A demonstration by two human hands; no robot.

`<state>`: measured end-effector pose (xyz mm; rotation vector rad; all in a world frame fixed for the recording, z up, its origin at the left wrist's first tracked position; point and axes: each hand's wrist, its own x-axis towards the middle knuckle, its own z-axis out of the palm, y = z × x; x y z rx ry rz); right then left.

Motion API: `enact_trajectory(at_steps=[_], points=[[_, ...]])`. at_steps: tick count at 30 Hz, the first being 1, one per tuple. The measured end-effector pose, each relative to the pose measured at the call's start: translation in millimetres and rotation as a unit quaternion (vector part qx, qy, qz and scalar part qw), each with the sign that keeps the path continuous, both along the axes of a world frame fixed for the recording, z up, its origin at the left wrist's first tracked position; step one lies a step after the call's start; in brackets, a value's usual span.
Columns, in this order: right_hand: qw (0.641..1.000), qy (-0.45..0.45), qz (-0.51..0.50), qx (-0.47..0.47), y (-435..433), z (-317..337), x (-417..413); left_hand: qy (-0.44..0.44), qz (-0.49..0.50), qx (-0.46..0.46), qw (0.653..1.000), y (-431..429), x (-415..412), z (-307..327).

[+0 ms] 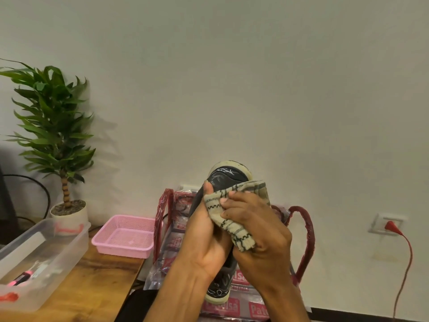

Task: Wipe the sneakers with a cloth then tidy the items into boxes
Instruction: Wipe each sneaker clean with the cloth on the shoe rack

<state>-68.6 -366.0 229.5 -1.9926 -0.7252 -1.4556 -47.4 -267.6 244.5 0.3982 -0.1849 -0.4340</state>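
Plain pale wall [232,77]; wooden table [99,287] left; potted plant [53,126].

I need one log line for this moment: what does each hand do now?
step: wiping | left hand: grips sneaker, held up off table | right hand: holds cloth against sneaker
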Motion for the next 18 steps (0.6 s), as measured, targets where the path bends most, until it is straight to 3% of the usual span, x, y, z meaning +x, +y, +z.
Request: enact_trajectory(at_steps=[3, 6, 11, 13, 18], points=[[1.0, 0.005, 0.011, 0.003, -4, 3, -5, -0.005, -0.007, 0.021, 1.0, 0, 1, -2], [0.998, -0.003, 0.018, 0.068, -13, 8, -11, 0.005, 0.019, 0.028, 0.999, 1, 5, -4], [0.982, -0.027, -0.062, 0.176, -21, 14, -8, -0.014, 0.069, 0.032, 0.997, 1, 9, -6], [0.985, 0.001, -0.052, 0.162, -16, 14, -2, -0.021, 0.071, 0.036, 0.997, -2, 7, -7], [1.0, 0.004, 0.008, 0.024, -2, 1, 7, -0.013, 0.059, 0.029, 0.998, -3, 4, -5]])
